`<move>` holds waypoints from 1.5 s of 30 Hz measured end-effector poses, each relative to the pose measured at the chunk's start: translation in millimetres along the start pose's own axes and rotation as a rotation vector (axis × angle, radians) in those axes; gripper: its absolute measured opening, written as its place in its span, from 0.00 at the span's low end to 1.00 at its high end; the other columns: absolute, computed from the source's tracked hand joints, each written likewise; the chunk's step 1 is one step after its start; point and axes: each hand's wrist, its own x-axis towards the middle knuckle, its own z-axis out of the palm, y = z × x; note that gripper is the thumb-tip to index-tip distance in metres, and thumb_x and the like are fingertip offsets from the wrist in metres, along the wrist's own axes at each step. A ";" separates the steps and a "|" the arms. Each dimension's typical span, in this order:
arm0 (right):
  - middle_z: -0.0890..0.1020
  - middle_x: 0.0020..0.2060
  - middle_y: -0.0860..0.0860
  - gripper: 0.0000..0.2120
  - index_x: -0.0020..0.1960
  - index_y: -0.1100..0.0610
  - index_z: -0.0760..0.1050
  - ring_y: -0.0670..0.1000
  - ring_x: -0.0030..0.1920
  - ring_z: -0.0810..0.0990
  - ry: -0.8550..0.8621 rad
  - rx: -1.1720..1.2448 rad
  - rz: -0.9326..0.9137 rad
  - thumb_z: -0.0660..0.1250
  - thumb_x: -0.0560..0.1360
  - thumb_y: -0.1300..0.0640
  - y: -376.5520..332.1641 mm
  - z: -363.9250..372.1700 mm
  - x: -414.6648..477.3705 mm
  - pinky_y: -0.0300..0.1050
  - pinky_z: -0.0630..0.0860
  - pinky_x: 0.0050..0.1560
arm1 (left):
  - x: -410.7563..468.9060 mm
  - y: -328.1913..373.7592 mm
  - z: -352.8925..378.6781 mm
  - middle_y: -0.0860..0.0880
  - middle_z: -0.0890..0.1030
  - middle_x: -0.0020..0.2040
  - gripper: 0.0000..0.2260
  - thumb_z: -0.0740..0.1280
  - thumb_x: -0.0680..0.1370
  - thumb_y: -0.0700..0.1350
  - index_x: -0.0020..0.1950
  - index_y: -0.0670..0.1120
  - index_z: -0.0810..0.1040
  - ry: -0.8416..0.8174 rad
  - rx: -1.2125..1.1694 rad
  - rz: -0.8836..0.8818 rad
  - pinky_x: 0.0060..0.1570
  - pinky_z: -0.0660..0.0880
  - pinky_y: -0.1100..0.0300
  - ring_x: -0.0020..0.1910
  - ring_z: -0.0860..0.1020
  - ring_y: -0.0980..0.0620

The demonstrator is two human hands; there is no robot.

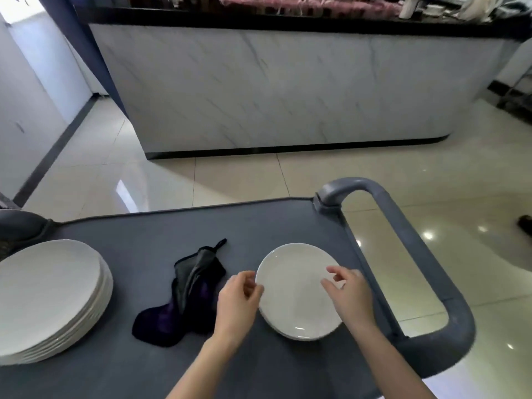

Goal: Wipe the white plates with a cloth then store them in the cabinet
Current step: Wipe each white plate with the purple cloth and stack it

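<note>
A small stack of white plates (293,286) lies on the right part of the grey cart top (161,231). My left hand (239,300) hovers at the stack's left rim with fingers loosely curled, holding nothing. My right hand (348,292) is over the right side of the top plate, fingers relaxed, also holding nothing. A dark, crumpled cloth (187,295) with purple patches lies on the cart just left of my left hand. A taller stack of several larger white plates (49,295) stands at the cart's left edge.
The cart's grey loop handle (426,254) curves around its right end. Beyond the cart is glossy tiled floor (201,174), then a marble-fronted counter (273,82) with a black top. A dark object (524,223) lies on the floor at far right.
</note>
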 end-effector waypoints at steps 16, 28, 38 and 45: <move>0.80 0.48 0.55 0.19 0.60 0.55 0.77 0.51 0.44 0.79 -0.083 0.084 0.072 0.73 0.71 0.65 44.1 -11.9 26.3 0.40 0.72 0.41 | -2.4 -1.3 35.8 0.51 0.73 0.49 0.13 0.70 0.73 0.37 0.54 0.51 0.78 0.057 0.122 -0.147 0.51 0.73 0.61 0.45 0.78 0.55; 0.86 0.45 0.45 0.13 0.49 0.44 0.81 0.52 0.51 0.83 -0.242 0.528 0.104 0.69 0.76 0.63 21.1 -10.0 35.0 0.51 0.81 0.49 | 0.0 16.8 -4.7 0.53 0.81 0.48 0.16 0.72 0.70 0.36 0.48 0.57 0.80 0.155 -0.077 -0.149 0.42 0.75 0.70 0.43 0.80 0.61; 0.84 0.57 0.48 0.17 0.64 0.42 0.77 0.58 0.58 0.81 -0.399 0.862 0.259 0.63 0.81 0.60 -30.5 32.7 27.2 0.57 0.83 0.47 | 15.7 -8.6 -95.3 0.56 0.85 0.49 0.10 0.70 0.77 0.41 0.53 0.55 0.83 0.178 -0.134 -0.078 0.53 0.77 0.62 0.48 0.82 0.61; 0.84 0.57 0.50 0.17 0.66 0.45 0.76 0.58 0.57 0.82 -0.446 0.856 0.266 0.63 0.81 0.60 -59.0 53.8 22.6 0.57 0.82 0.49 | 21.3 -84.3 -154.6 0.49 0.78 0.62 0.19 0.68 0.75 0.35 0.65 0.46 0.79 0.008 0.441 -0.153 0.60 0.67 0.64 0.62 0.74 0.50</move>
